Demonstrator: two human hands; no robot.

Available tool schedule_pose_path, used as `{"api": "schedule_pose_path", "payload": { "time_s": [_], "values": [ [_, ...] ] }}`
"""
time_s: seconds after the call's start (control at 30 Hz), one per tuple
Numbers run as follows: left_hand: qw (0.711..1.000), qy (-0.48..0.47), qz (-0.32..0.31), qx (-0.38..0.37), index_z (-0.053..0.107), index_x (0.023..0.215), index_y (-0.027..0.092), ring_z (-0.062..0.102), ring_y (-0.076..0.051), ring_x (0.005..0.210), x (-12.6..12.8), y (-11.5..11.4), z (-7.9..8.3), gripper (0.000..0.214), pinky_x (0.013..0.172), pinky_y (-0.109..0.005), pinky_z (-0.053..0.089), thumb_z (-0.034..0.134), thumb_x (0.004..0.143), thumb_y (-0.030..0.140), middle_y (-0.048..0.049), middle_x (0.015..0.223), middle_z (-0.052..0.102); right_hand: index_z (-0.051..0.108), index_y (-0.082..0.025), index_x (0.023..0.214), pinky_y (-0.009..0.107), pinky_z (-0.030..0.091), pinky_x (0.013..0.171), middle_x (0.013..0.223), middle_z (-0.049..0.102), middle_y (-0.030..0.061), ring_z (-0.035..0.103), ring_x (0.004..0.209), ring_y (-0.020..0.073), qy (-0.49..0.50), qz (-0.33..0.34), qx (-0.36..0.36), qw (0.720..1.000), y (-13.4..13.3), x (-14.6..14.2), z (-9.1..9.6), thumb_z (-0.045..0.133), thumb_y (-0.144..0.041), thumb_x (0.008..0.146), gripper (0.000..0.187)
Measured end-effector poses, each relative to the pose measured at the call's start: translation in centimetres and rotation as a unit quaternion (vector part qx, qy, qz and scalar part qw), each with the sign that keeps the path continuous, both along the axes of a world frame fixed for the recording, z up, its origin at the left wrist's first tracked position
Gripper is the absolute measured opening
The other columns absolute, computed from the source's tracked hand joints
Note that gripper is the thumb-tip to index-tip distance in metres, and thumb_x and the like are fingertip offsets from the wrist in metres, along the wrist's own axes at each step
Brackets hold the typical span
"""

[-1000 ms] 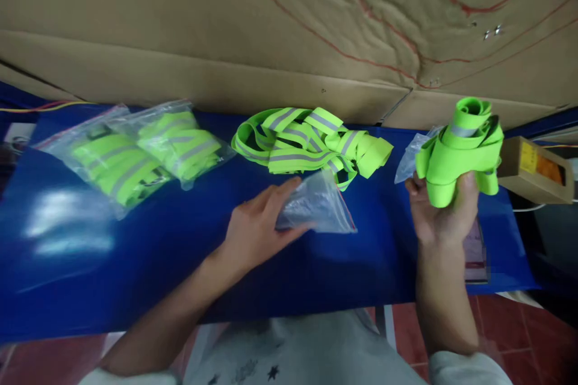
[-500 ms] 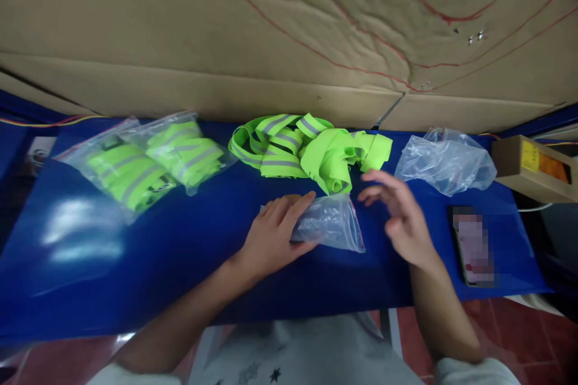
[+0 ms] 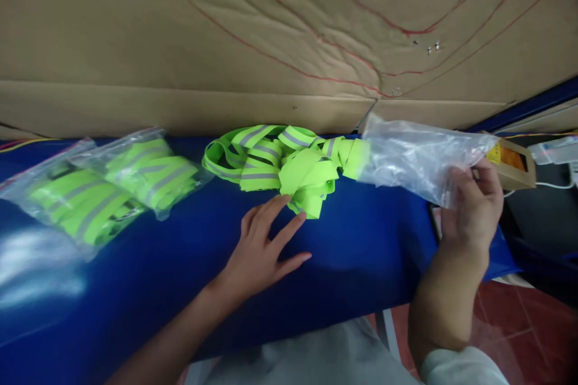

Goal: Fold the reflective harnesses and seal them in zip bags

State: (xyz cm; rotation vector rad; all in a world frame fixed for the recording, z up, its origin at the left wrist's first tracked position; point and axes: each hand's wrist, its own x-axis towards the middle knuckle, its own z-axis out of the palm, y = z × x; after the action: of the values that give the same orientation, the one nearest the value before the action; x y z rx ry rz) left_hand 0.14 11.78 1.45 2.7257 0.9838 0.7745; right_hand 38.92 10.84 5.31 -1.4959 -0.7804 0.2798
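Observation:
My right hand [image 3: 474, 204] pinches the right end of a clear plastic bag [image 3: 406, 153], which stretches leftward along the back of the table. Its left end overlaps the edge of a loose heap of neon-green reflective strap [image 3: 307, 168] with grey stripes. My left hand [image 3: 268, 240] is open, palm down, fingers spread. Its fingertips reach the front edge of the heap; whether they touch it I cannot tell. Farther left lie two zip bags, the nearer bag [image 3: 90, 204] and the farther bag [image 3: 156, 174], both filled with folded green strap.
The blue table [image 3: 352, 264] backs onto a brown paper-covered panel [image 3: 203, 36] with red lines. At the right end stands a small cardboard box [image 3: 519, 162] with a yellow label. A phone [image 3: 436, 219] is mostly hidden behind my right wrist.
My right hand has moved right and taken hold of a clear bag. My left hand no longer rests on the small folded zip bag, which is gone from that spot. The view has shifted right.

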Motion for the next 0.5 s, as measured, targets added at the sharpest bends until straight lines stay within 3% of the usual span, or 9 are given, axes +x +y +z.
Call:
{"api": "schedule_pose_path", "payload": {
  "time_s": [0.07, 0.17, 0.27, 0.33, 0.4, 0.5],
  "values": [
    [1.000, 0.020, -0.003, -0.011, 0.045, 0.146, 0.017, 0.047, -0.041, 0.141, 0.3, -0.1, -0.4, 0.060, 0.107, -0.056, 0.043, 0.069, 0.095, 0.039, -0.0275, 0.150, 0.044, 0.053, -0.015, 0.139, 0.051, 0.050, 0.102, 0.134, 0.059, 0.0190, 0.062, 0.114, 0.0295, -0.145, -0.116, -0.038, 0.982, 0.2, 2.0, -0.7, 0.076, -0.036, 0.076, 0.070],
    [0.999, 0.027, -0.005, -0.017, 0.046, 0.147, 0.018, 0.046, -0.040, 0.142, 0.6, -0.2, -0.8, 0.059, 0.108, -0.057, 0.043, 0.069, 0.095, 0.037, -0.0269, 0.151, 0.043, 0.039, -0.013, 0.154, 0.061, 0.032, 0.119, 0.159, 0.032, 0.0265, 0.036, 0.148, 0.0387, -0.368, -0.222, -0.084, 0.899, 0.0, 1.6, -1.0, 0.062, -0.044, 0.093, 0.072],
    [1.000, 0.020, 0.000, -0.015, 0.046, 0.147, 0.018, 0.048, -0.039, 0.140, 0.6, -0.1, -0.9, 0.059, 0.108, -0.056, 0.044, 0.070, 0.095, 0.034, -0.0266, 0.150, 0.044, 0.034, -0.014, 0.159, 0.060, 0.020, 0.125, 0.167, 0.024, 0.0234, 0.020, 0.159, 0.0350, -0.477, -0.148, -0.133, 0.856, 0.2, -1.6, -1.2, 0.039, -0.044, 0.106, 0.061],
    [1.000, 0.016, 0.004, -0.012, 0.046, 0.146, 0.017, 0.049, -0.039, 0.139, 0.5, -0.1, -0.8, 0.059, 0.107, -0.055, 0.044, 0.070, 0.095, 0.032, -0.0267, 0.149, 0.045, 0.030, -0.021, 0.163, 0.064, 0.019, 0.125, 0.172, 0.021, 0.0171, 0.019, 0.161, 0.0347, -0.499, -0.073, -0.227, 0.833, 0.8, -3.2, -1.8, 0.035, -0.048, 0.107, 0.062],
    [1.000, 0.012, 0.004, -0.010, 0.047, 0.146, 0.016, 0.050, -0.039, 0.138, 0.5, 0.0, -0.7, 0.058, 0.107, -0.055, 0.044, 0.070, 0.094, 0.031, -0.0270, 0.149, 0.045, 0.028, -0.027, 0.165, 0.069, 0.015, 0.123, 0.173, 0.023, 0.0131, 0.020, 0.161, 0.0345, -0.485, -0.033, -0.316, 0.815, 1.6, -3.4, -2.9, 0.033, -0.051, 0.108, 0.062],
    [1.000, 0.009, 0.002, -0.010, 0.048, 0.146, 0.017, 0.052, -0.039, 0.136, 0.6, -0.2, -0.6, 0.057, 0.105, -0.055, 0.045, 0.070, 0.094, 0.030, -0.0270, 0.149, 0.046, 0.030, -0.030, 0.164, 0.076, 0.012, 0.120, 0.171, 0.028, 0.0131, 0.024, 0.159, 0.0347, -0.426, 0.001, -0.406, 0.809, 2.5, -1.7, -4.8, 0.029, -0.053, 0.109, 0.060]
  ]
}}
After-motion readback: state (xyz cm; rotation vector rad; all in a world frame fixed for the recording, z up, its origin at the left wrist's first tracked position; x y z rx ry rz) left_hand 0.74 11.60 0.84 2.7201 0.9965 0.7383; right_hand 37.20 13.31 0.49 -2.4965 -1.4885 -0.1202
